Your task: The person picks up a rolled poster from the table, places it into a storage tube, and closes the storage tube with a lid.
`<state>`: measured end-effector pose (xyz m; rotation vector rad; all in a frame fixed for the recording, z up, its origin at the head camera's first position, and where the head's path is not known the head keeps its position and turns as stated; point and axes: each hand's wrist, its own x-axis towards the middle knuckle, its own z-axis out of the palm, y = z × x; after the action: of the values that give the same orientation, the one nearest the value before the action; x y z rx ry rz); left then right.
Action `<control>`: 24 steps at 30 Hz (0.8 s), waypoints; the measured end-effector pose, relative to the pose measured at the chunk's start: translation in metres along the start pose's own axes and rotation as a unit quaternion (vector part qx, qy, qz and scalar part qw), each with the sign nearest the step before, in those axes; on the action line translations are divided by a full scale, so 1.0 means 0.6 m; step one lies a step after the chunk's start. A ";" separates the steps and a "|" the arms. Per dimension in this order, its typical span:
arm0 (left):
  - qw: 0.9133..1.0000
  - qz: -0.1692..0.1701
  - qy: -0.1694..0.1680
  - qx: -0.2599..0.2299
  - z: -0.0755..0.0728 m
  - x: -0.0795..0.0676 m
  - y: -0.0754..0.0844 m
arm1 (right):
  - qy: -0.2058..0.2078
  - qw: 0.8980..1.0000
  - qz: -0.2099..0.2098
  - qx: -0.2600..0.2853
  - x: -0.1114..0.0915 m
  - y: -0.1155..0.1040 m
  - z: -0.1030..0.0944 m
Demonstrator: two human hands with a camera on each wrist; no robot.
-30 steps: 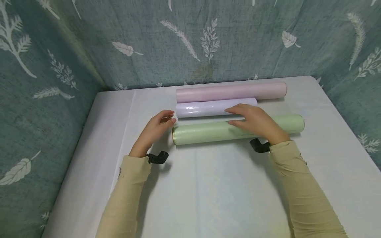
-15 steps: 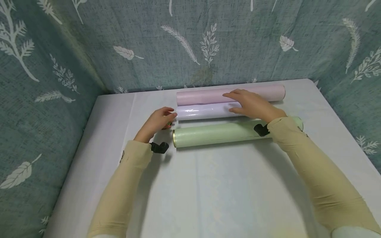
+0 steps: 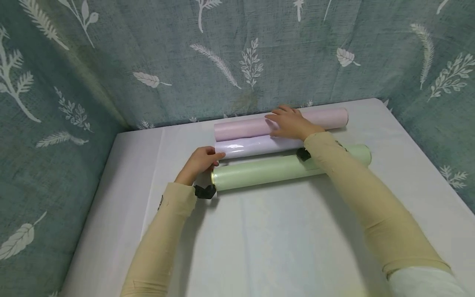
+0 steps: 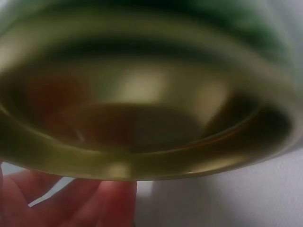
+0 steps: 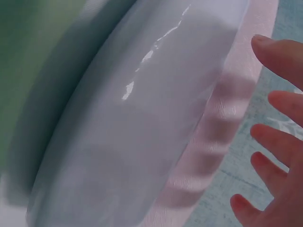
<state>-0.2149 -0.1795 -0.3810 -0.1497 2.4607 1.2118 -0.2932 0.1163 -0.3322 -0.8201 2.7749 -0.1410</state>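
Three rolls lie side by side on the table: a pink roll (image 3: pixel 241 128) at the back, a shorter shiny white roll (image 3: pixel 256 146) in the middle and a pale green roll (image 3: pixel 267 170) in front. At the white roll's left end is my left hand (image 3: pixel 198 162), its thumb over the end. In the left wrist view the green roll's gold-rimmed end (image 4: pixel 142 163) hides part of that hand's fingers (image 4: pixel 116 203). My right hand (image 3: pixel 291 123) hovers with spread fingers over the pink roll; the right wrist view has its fingers (image 5: pixel 277 142) apart from the rolls.
A white cloth covers the table (image 3: pixel 259 239). Behind and at both sides hangs a green-blue curtain (image 3: pixel 156 53) with white leaf prints, close behind the pink roll. Black wrist cameras (image 3: pixel 205 192) sit near the green roll.
My right hand has moved back from above the green roll, past the white roll, to the pink one. My left hand has come onto the white roll's left end.
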 end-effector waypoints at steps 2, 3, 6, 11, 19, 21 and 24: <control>1.000 0.014 0.009 0.006 0.003 -0.001 -0.004 | -0.025 0.999 0.011 0.016 0.011 -0.002 -0.001; 1.000 0.023 0.014 0.008 0.005 -0.002 -0.005 | -0.035 0.999 0.017 0.025 0.016 -0.003 -0.001; 0.997 0.053 0.032 0.036 0.012 -0.005 -0.008 | -0.060 0.996 0.038 0.054 0.028 0.000 0.000; 0.991 0.080 0.056 0.086 0.022 -0.009 -0.010 | -0.083 0.992 0.066 0.074 0.040 0.009 0.004; 0.989 0.076 0.073 0.107 0.022 -0.015 -0.013 | -0.075 0.994 0.062 0.044 0.047 -0.009 0.011; 0.988 0.079 0.076 0.110 0.021 -0.017 -0.016 | -0.073 0.995 0.056 0.039 0.049 -0.014 0.015; 0.988 0.086 0.080 0.101 0.021 -0.018 -0.021 | -0.070 0.996 0.050 0.038 0.052 -0.017 0.018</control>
<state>-0.1978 -0.1779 -0.3929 0.0247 2.7675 1.0430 -0.3103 0.0904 -0.3471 -0.6464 2.6542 -0.1627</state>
